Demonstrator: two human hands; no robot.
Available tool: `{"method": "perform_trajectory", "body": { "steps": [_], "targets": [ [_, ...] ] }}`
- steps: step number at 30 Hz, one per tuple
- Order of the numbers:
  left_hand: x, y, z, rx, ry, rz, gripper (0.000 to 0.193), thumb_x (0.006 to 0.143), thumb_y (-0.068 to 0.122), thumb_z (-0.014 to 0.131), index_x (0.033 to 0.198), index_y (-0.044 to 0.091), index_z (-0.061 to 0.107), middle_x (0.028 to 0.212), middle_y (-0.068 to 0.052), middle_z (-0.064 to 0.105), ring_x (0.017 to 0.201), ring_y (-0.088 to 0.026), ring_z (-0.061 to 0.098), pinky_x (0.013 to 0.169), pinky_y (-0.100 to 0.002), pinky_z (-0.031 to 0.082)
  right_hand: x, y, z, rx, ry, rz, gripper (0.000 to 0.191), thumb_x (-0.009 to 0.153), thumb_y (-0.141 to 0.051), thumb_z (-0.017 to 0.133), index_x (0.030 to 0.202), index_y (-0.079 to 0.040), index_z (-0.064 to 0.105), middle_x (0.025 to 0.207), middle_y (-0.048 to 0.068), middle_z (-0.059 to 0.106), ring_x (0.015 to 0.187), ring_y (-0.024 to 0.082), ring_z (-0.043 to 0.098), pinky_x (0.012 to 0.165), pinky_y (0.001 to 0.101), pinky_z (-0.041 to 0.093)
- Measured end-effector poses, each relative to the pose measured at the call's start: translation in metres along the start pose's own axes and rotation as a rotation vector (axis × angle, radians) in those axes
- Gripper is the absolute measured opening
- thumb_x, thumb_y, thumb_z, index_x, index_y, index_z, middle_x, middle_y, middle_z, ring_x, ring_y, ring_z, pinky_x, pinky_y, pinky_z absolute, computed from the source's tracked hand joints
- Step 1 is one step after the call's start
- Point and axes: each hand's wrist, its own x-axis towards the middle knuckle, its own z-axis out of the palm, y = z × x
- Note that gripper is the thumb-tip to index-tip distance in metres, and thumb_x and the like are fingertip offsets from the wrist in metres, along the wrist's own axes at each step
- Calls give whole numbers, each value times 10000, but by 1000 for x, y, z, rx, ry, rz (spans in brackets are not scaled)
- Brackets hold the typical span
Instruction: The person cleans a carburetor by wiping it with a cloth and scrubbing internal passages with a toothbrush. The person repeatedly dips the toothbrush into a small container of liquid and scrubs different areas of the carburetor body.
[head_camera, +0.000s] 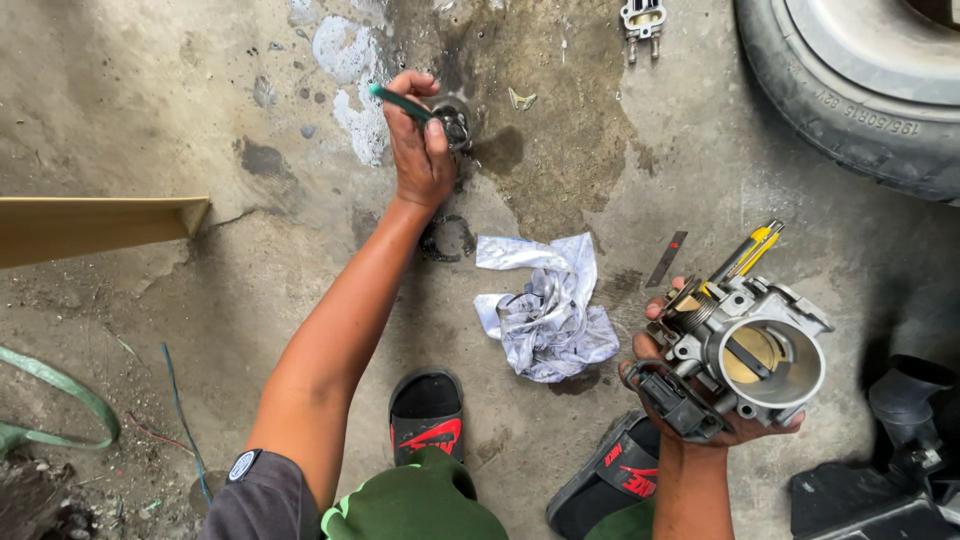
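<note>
Left hand (420, 150) reaches out to 12 o'clock, grip pinched tight on a green-handled brush (402, 103), its tip down in a small dark tin (453, 118) sitting on the floor (200, 100), probably dipped there to load the bristles; can't tell what's in the tin. Right hand (700, 400) at 4 o'clock, palm up, fingers wrapped under a metal throttle body (745, 345), bore tilted toward the camera so the brass plate shows, likely held off the dirt to keep it clean and reachable. A yellow-and-black tool (745, 250) pokes out behind it at 2 o'clock; held or just resting, can't tell. Crumpled grey-white rag (545, 305) lies on the floor between the two hands, near both. Small dark strip (666, 258) just right of the rag. Black sandals (427, 410) at 6 o'clock. Floor is stained bare concrete, dark oily patch around the tin. Car tyre (850, 100) at 1 o'clock, small metal part (642, 18) at 12, cardboard flap (100, 225) at 9, green strap (60, 395) at 8, black plastic parts (890, 460) at 4.
</note>
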Motion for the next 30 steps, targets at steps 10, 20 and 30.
{"method": "perform_trajectory", "body": {
  "steps": [10, 20, 30],
  "targets": [
    [-3, 0, -10, -293, 25, -43, 461, 1033, 254, 608, 1382, 42, 394, 1375, -145, 505, 1239, -244, 589, 1141, -399, 476, 0, -4, -6, -59, 35, -12, 1382, 646, -609, 922, 1613, 69, 204, 1381, 274, 436, 1031, 354, 572, 946, 550, 515],
    [-10, -7, -11, -285, 76, -146, 499, 1058, 284, 642, 1425, 44, 405, 1340, -135, 571, 1267, -248, 618, 1180, -367, 463, 0, 2, -5, -101, 67, -26, 1411, 622, -642, 927, 1607, 68, 211, 1364, 281, 439, 995, 350, 564, 924, 536, 532],
    [-12, -10, -15, 47, -230, -225, 894, 830, 327, 944, 1437, 98, 329, 1275, -95, 655, 1173, -202, 673, 1076, -343, 556, 0, 3, -4, -95, 65, -25, 1415, 620, -645, 928, 1607, 77, 215, 1355, 281, 445, 1006, 360, 570, 907, 536, 539]
  ]
}}
